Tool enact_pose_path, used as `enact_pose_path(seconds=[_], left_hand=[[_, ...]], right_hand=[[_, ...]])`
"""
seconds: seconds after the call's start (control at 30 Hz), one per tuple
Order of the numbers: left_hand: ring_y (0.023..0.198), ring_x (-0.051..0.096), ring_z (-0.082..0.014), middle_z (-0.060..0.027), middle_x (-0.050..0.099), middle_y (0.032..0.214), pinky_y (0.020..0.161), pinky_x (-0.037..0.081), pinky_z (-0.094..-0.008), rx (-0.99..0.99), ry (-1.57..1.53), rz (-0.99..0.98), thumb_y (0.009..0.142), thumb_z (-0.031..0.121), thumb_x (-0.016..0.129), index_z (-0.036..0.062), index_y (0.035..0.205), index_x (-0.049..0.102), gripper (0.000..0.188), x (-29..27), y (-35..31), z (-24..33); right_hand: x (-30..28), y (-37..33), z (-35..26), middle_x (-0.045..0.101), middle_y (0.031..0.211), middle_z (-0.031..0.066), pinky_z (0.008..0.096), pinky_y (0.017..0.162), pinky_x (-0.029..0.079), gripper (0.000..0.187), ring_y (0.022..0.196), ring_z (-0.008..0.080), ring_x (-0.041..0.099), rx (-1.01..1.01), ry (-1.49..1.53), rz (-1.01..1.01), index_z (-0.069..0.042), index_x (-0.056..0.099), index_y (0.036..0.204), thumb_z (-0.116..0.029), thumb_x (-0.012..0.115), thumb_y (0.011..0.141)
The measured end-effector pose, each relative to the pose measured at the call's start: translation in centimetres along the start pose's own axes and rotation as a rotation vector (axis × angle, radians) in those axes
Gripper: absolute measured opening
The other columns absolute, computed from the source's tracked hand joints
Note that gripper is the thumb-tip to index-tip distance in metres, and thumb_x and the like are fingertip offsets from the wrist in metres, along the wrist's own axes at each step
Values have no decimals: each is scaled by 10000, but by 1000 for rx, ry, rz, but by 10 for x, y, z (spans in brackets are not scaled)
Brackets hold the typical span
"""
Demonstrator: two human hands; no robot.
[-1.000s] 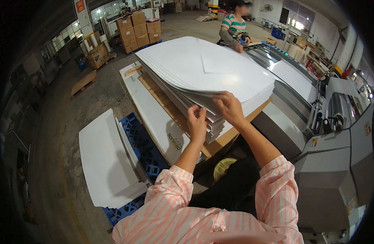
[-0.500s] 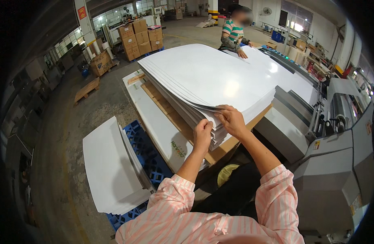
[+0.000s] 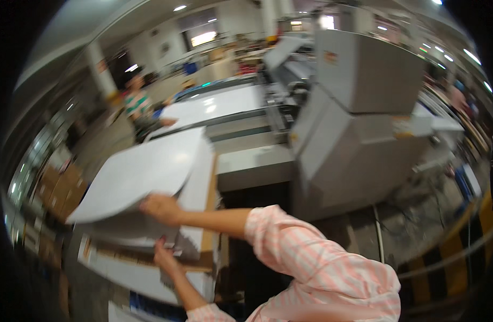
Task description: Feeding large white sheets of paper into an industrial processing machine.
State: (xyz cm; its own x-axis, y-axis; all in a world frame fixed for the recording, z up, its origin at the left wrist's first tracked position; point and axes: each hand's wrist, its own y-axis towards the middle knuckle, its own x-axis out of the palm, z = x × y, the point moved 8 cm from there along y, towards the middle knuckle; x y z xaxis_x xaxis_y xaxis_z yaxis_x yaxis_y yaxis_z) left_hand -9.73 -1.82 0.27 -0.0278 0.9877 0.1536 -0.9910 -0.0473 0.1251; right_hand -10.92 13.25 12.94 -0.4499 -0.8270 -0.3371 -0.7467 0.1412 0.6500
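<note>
A stack of large white paper sheets lies before me on a wooden pallet. Its top sheets are lifted and bowed along the near edge, showing a grey shaded underside. My right hand is closed on the raised edge of these sheets, thumb and fingers around it. Lower down, at the near corner of the pile, my left hand has its fingers closed at the edge of the lower sheets. The picture is blurred, so how many sheets each hand pinches cannot be made out.
A large grey machine stands close on the right, with a feed table bearing a white sheet beyond the stack. A co-worker in a striped shirt stands at its far left. Brown cartons are stacked at left.
My view has swung to the right, bringing the machine to the middle. The top sheets' near edge is raised higher by my right hand, and my hands are farther apart.
</note>
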Motion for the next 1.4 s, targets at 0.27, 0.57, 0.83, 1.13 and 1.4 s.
enact_pose_path(seconds=[0.27,0.57,0.83,1.13,1.4], left_hand=[[704,526,-141,-101,558,823,627,435,-252,-17,-127,-103,884,293,445,-72,939,528,378,11,-4,1],[571,481,-201,-215,481,1110,527,424,-339,-42,-25,-10,788,290,580,12,1171,466,487,-22,21,-19],[802,494,-239,-180,527,1058,654,401,-354,-75,116,66,822,256,538,-70,1114,480,442,87,-94,81],[808,497,-234,-174,527,1054,659,405,-344,-34,171,55,827,255,530,-72,1118,477,441,104,-177,176],[813,499,-231,-168,526,1051,665,408,-334,2,222,-35,832,254,522,-73,1122,474,440,107,-171,133]], right_hand=[[-17,-84,-41,592,842,103,354,749,418,289,822,253,547,-413,-221,-365,-20,624,793,-298,552,760],[-267,-144,-228,566,805,119,279,712,436,142,776,194,546,-378,784,-151,21,603,826,-108,557,789],[-335,-217,-300,530,995,242,350,830,392,266,904,286,530,-907,896,-1,79,572,958,-118,445,833],[-343,-243,-324,530,1006,228,345,828,399,256,922,269,527,-974,1032,-40,80,542,993,-96,439,839],[-367,-277,-340,530,1017,216,340,827,405,253,937,254,524,-1044,1078,-31,81,515,1025,-76,433,844]])
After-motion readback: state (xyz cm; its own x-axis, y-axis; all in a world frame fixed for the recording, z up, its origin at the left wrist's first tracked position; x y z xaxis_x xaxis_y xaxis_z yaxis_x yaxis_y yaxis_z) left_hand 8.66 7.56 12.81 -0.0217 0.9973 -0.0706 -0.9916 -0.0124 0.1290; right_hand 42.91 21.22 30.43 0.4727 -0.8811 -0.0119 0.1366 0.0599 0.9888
